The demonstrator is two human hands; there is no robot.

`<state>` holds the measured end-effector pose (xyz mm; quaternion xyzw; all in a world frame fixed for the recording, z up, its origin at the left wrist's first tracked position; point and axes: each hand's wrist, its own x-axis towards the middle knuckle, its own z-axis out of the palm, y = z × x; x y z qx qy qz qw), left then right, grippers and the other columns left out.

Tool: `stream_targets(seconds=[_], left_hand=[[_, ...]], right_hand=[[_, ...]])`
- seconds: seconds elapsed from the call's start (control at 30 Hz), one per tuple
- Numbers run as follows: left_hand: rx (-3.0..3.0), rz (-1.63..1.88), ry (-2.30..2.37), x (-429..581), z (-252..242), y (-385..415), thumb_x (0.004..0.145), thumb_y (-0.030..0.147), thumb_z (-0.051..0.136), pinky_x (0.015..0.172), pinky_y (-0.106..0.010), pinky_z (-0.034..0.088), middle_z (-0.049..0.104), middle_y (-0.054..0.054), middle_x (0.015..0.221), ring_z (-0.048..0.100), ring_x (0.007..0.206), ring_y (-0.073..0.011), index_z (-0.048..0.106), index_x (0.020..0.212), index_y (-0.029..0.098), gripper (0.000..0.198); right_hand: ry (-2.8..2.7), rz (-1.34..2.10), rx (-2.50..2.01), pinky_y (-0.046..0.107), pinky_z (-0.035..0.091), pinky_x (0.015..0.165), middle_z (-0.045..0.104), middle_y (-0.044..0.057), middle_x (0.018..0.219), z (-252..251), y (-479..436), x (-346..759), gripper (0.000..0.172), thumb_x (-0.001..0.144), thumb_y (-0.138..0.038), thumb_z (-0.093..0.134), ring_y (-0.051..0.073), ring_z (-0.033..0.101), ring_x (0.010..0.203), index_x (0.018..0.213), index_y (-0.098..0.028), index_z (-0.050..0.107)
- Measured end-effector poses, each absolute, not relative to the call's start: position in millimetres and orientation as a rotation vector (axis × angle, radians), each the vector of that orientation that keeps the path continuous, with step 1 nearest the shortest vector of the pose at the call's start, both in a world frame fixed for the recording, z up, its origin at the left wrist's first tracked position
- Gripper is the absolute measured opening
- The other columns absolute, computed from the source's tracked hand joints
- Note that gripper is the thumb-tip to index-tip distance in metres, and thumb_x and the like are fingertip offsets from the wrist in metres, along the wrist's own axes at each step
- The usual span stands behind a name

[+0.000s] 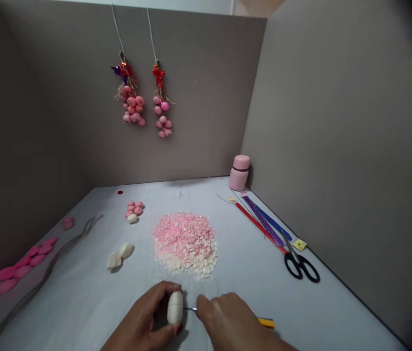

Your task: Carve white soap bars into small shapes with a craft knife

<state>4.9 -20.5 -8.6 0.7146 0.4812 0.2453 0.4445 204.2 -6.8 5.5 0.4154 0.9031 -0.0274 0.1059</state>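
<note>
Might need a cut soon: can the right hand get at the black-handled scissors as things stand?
Probably yes: nothing stands between the right hand and the scissors. But it grips a yellow-handled tool, which it would likely have to put down first.

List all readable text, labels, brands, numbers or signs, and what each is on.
"L": small dark mark on the white tabletop, toward the back; possibly just a corner mark.
Yellow tag beside the scissors: dark marking, too small to read.
Pink flask: no lettering visible.
Tool handle, mostly hidden by the right hand: none visible.
</note>
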Motion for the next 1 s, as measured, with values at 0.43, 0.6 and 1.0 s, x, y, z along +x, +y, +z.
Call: stream_targets(seconds=[0.43, 0.6, 1.0], left_hand=[[1.873, 0.57, 1.272, 7.2, -9.2, -20.8, 0.075, 0.019, 0.052, 0.081, -0.039, 0.048, 0.064, -0.007, 0.099, 0.061, 0.089, -0.0251, 0.049, 0.11, 0.022, 0.036], [1.849, 0.591, 1.259, -0.1, -12.4, -21.1, 0.078, 0.021, 0.055, 0.087, -0.037, 0.047, 0.066, -0.006, 0.109, 0.061, 0.098, -0.0253, 0.049, 0.117, 0.025, 0.04], [2.002, 0.647, 1.218, -1.6, -12.4, -24.2, 0.085, 0.027, 0.057, 0.09, -0.037, 0.048, 0.064, -0.006, 0.113, 0.061, 0.104, -0.0254, 0.051, 0.121, 0.031, 0.037]], right_hand=[[2.753, -0.046, 1.265, 0.03, 0.018, 0.036, 0.07, 0.005, 0.063, 3.7, -18.0, 205.3, 0.027, 0.061, -0.003, 0.063, 0.023, 0.068, 0.05, 0.083, -0.017, 0.06], [2.785, -0.067, 1.254, 0.031, 0.017, 0.036, 0.07, 0.005, 0.065, 2.5, -21.5, 205.9, 0.029, 0.062, 0.0, 0.061, 0.024, 0.068, 0.051, 0.087, -0.015, 0.061], [2.844, -0.173, 1.361, 0.032, 0.021, 0.039, 0.073, 0.003, 0.07, -6.8, -15.9, 220.2, 0.008, 0.089, -0.018, 0.05, 0.026, 0.069, 0.055, 0.089, -0.02, 0.058]])
